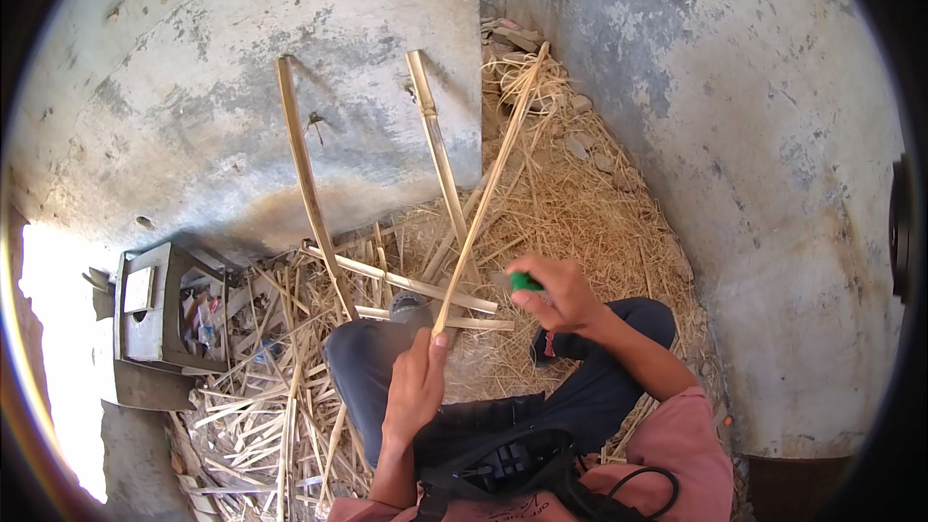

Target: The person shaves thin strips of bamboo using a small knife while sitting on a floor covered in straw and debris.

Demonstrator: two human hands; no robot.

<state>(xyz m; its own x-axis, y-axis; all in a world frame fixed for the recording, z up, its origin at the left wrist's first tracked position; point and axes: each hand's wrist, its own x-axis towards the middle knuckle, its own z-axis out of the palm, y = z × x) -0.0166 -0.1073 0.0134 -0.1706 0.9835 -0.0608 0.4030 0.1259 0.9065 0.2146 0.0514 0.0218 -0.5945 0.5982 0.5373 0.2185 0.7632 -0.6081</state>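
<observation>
My left hand [415, 385] is closed around the near end of a long, thin bamboo strip [492, 186], the thumb lying along it. The strip slants up and away to the right, toward the far corner. To the right of it, above my bent knee, my right hand [568, 298] is closed on a green-handled knife [526, 281]. The handle shows at the fingers; a greyish blade beyond it is faint and blurred. The knife appears apart from the strip.
Two bamboo slats [304, 174] [439, 150] lean on the wall. Split pieces [406, 280] lie crossed before my knees. Shavings [590, 222] cover the floor at right, offcuts [261, 440] at left. A wooden box [155, 304] stands at left; walls enclose the corner.
</observation>
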